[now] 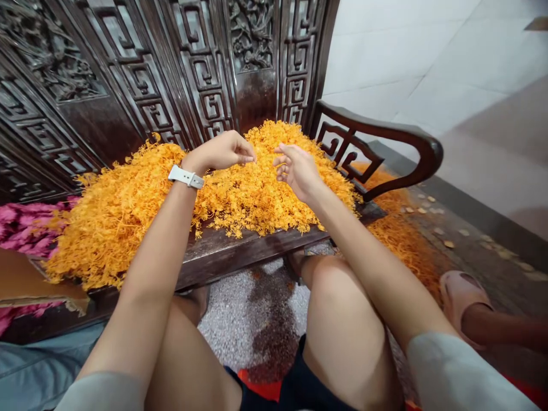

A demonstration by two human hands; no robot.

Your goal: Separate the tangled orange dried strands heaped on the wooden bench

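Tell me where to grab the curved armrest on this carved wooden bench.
Grip the curved armrest at its rounded bend, coming from above and the outer side, away from the orange strands. The bend arcs clear of the fretwork panel below it, leaving room for fingers to wrap underneath. Your right hand looks closest.

The left hand (pixel 220 153), a white watch (pixel 185 177) on its wrist, curls over a heap of shredded orange strands (pixel 257 197) on a carved dark wooden bench (pixel 252 97). The open right hand (pixel 297 170) hovers just beside it
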